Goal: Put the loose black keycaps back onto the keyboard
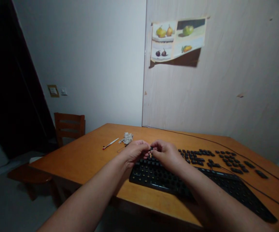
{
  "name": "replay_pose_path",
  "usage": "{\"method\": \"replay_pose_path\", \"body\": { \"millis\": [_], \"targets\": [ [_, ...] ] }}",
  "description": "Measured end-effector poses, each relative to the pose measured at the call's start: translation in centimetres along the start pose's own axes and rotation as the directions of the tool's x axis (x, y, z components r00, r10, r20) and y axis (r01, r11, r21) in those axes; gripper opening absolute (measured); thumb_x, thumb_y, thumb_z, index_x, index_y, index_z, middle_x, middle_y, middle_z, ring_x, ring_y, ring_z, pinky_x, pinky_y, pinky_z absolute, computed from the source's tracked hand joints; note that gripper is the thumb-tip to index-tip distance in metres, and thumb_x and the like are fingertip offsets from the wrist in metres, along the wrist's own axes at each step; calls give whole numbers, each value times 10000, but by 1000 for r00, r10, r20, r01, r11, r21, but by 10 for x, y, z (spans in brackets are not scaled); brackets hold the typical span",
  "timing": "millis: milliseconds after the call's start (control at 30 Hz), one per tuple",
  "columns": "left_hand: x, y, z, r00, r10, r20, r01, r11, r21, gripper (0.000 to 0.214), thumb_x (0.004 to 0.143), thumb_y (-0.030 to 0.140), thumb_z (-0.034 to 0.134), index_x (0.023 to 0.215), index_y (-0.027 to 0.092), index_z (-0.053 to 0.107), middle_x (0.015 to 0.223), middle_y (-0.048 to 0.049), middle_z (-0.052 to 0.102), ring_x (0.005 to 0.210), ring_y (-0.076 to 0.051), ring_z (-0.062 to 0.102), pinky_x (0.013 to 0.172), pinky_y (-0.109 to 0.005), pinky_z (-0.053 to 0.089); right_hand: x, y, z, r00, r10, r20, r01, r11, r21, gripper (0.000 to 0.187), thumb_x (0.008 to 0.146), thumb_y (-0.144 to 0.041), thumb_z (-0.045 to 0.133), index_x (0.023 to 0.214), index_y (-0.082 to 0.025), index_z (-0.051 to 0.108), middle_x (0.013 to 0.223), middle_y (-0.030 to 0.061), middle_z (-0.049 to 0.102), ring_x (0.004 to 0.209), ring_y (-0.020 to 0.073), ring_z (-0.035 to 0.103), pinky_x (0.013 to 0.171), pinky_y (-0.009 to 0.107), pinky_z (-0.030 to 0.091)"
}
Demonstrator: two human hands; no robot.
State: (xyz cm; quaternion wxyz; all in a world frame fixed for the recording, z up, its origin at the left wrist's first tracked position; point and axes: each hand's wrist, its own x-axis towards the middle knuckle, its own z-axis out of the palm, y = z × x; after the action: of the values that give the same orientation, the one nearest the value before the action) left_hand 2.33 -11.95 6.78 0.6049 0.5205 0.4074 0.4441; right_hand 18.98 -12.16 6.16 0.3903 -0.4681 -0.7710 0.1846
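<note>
My left hand (138, 151) and my right hand (166, 154) meet above the back edge of a black keyboard (141, 177). Both are closed, fingertips pinching a small dark keycap (151, 148) between them; the fingers hide most of it. Bare switch stems show on the keyboard where caps are off, and my right forearm covers part of its middle. Loose black keycaps (197, 156) lie in rows on the table behind and to the right of the keyboard. Near my left hand sits a crumpled grey cloth or tissue (127, 138).
A thin white stick with a red and black end (110, 143) lies on the wooden table (81, 154), left of the cloth. Black cables (190, 132) cross the table's back and right. A wooden chair (70, 125) stands at the left; the wall (110, 64) is behind.
</note>
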Motion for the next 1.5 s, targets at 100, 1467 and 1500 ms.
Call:
{"method": "replay_pose_path", "body": {
  "millis": [100, 1467, 1500],
  "targets": [
    [3, -2, -7, 1000, 7, -14, -7, 1000, -2, 187, 615, 213, 688, 728, 151, 553, 625, 1, 594, 509, -73, 505, 517, -197, 394, 5, -6, -2, 999, -34, 41, 36, 999, -31, 161, 778, -184, 602, 890, -202, 716, 786, 19, 726, 723, 165, 639, 664, 264, 443],
    [90, -72, -60, 846, 475, -242, -249, 754, 608, 209, 818, 362, 527, 769, 176, 609, 649, 26, 546, 611, -115, 483, 568, -217, 345, -26, 7, 30, 950, -153, 273, 258, 877, -406, 153, 875, -260, 607, 965, -271, 731, 861, 58, 586, 859, 230, 520, 763, 358, 421],
    [90, -73, -60, 845, 477, -243, -247, 750, 614, 207, 815, 358, 528, 769, 176, 615, 652, 24, 551, 611, -115, 485, 573, -219, 350, -26, 7, 30, 949, -155, 273, 260, 875, -407, 159, 877, -258, 603, 971, -272, 730, 863, 59, 586, 860, 231, 520, 762, 358, 421]
  ]
}}
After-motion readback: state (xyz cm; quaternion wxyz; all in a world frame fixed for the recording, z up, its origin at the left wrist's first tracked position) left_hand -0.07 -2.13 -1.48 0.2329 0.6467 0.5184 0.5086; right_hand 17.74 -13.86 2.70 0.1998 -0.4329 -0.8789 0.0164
